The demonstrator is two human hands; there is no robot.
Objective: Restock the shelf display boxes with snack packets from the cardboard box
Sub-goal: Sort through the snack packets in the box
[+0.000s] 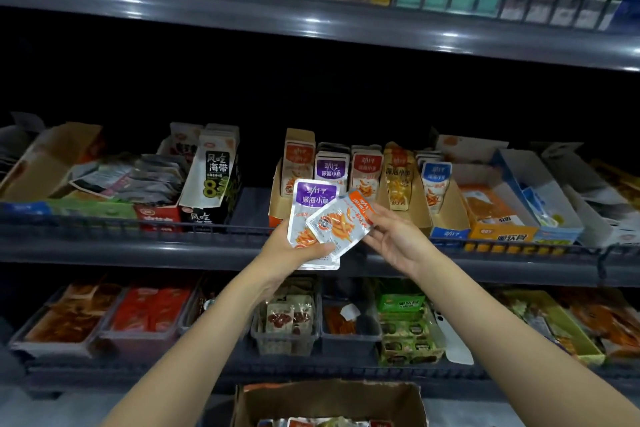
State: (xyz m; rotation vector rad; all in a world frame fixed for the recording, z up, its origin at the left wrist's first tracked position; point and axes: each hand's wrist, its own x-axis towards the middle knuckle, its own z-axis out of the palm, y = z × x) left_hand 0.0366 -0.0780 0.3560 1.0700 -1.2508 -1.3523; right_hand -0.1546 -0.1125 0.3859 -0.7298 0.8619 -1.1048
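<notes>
Snack packets under inspection: a small stack topped by a purple-top packet point(313, 199) lies in the left hand point(294, 250), whose thumb is clamped across the stack's lower edge. It sits just in front of and below the purple-label display box point(330, 166). The right hand point(394, 239) pinches an orange-top packet point(341, 220) by its right edge, tilted across the face of the stack. Judged purpose: sorting by flavour, the orange one being separated so that each packet goes to its matching box.

The purple-label display box holds a row of upright packets. Immediately left of it stands an orange-label display box point(298, 163), and immediately right a second orange-label box point(366, 170). Further right are a yellow-label box point(400, 180) and a blue-label box point(435, 180). All hold upright packets.

Well below the purple-label display box, at the bottom edge of view, the cardboard box point(329, 399) stands open. More packets are visible inside; their number cannot be made out.
</notes>
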